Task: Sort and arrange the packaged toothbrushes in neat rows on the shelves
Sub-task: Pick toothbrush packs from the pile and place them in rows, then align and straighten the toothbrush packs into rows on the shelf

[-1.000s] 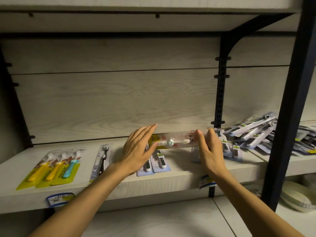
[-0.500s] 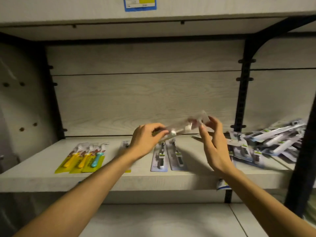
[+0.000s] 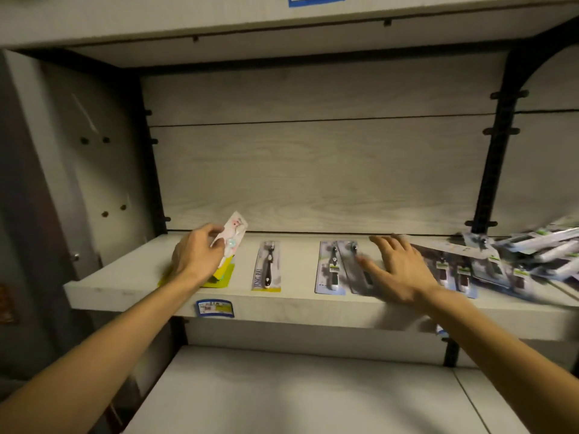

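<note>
- Left hand (image 3: 195, 256): reached forward over the left end of the shelf (image 3: 297, 303), fingers curled around the lower part of a clear toothbrush pack (image 3: 232, 238), which stands tilted, top end leaning up and to the right.
- Right hand (image 3: 399, 267): flat and spread, palm down, empty, hovering at or just above the packs to the right of centre; whether it touches them cannot be told because of blur.
- Counted items on the shelf: one yellow-green card (image 3: 224, 277) lying flat, mostly hidden under the left hand; one single dark-handled toothbrush pack (image 3: 267, 267); one blue-backed pack (image 3: 332, 269) beside the right hand, with another partly under it.
- A loose, overlapping pile of packs (image 3: 517, 258) at the right end; number unclear.
- Surface and setting: pale wood-grain shelving with a matching back panel (image 3: 313, 170), black metal uprights (image 3: 492, 170), a blue price tag (image 3: 215, 308) on the shelf's front edge, and a bare lower shelf (image 3: 297, 393) beneath.
</note>
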